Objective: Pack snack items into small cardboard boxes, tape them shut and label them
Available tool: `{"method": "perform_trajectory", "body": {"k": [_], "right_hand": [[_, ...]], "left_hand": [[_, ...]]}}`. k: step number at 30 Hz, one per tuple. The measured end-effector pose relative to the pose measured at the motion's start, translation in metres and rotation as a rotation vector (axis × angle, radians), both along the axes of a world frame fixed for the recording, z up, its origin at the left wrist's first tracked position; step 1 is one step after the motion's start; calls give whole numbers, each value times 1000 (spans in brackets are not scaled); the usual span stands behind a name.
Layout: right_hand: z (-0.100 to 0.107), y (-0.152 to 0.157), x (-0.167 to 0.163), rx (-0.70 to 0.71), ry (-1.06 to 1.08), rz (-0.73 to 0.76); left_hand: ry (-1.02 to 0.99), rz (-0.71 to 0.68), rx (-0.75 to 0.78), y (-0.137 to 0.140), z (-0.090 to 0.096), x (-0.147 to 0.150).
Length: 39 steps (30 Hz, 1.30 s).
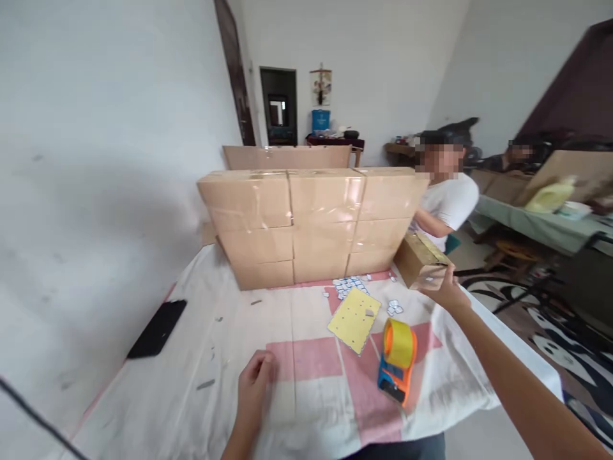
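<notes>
At the right side of the table, my right hand (447, 292) grips the near end of a small cardboard box (416, 259), which is sealed along its top with shiny tape. My left hand (255, 377) rests over the cloth near the front, fingers curled in, with nothing visible in them. Between my hands lies an orange and blue tape dispenser (400, 367) with a yellow roll. Beyond it are a yellow sheet (355, 321) and small white stickers (349, 287). A wall of taped cardboard boxes (318, 230) stands across the back of the table.
A black flat object (158, 329) lies at the table's left edge by the wall. The table has a white and pink cloth (268, 319). Behind the boxes at right sits a person in a white shirt (454, 204). Another table (517, 214) stands farther right.
</notes>
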State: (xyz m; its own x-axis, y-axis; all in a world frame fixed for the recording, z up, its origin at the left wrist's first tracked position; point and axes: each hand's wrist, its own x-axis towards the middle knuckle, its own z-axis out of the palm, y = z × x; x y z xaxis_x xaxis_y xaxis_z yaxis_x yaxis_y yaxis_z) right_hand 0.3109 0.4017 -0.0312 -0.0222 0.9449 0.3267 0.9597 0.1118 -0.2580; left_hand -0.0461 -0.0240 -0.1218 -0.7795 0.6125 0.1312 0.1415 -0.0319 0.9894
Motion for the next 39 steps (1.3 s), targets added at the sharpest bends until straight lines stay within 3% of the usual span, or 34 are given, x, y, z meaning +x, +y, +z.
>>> {"method": "perform_trajectory", "body": {"k": [3, 5, 8, 11, 14, 18, 20, 23, 27, 31, 35, 39], "right_hand": [[32, -18, -72, -99, -151, 99], [47, -61, -129, -162, -249, 367], [55, -147, -227, -214, -238, 814], [45, -223, -331, -279, -94, 1052], [22, -271, -428, -439, 158, 1164], [-8, -294, -538, -530, 348, 1119], [-18, -291, -582, -512, 379, 1054], [-25, -276, -632, -505, 426, 885], [-27, -247, -677, -494, 496, 601], [-23, -223, -712, -417, 581, 472], [-14, -208, -743, -396, 675, 387], [1, -190, -766, -354, 767, 356]], "left_hand": [[27, 67, 28, -8, 10, -21], [58, 103, 35, -12, 20, -53], [140, 167, 37, -5, 45, -131], [233, 219, 12, 34, 78, -224], [312, 196, -51, 94, 104, -306], [339, 160, -188, 154, 117, -374], [360, 170, -213, 161, 115, -393], [412, 235, -175, 146, 107, -415], [464, 335, -72, 110, 89, -441], [449, 373, -7, 92, 62, -454], [395, 421, 10, 101, 42, -459], [351, 405, 5, 126, 40, -474]]}}
